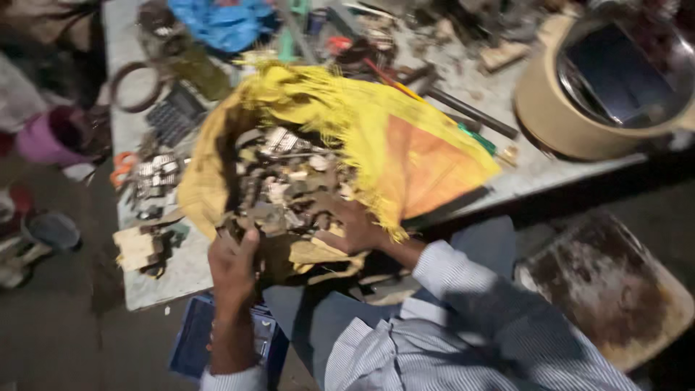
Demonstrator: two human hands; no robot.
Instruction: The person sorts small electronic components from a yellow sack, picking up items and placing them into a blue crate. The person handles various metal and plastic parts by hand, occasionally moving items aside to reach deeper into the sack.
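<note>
- Two hands work the yellow sack (376,137) of metal scrap (279,185): your left hand (233,264) grips its near edge.
- Your right hand (351,226) lies open inside; sorting seems underway, needing a steady pick.

Left hand (232,262) raised, fingers curled; right hand (352,226) spread flat.

The yellow cloth (376,130) heaped with metal scraps (279,188) fills the middle of the surface (156,279), both hands at its near edge; clutter crowds the left and far sides, a tan pot (572,119) blocks the right; bare strip beside the pot
</note>
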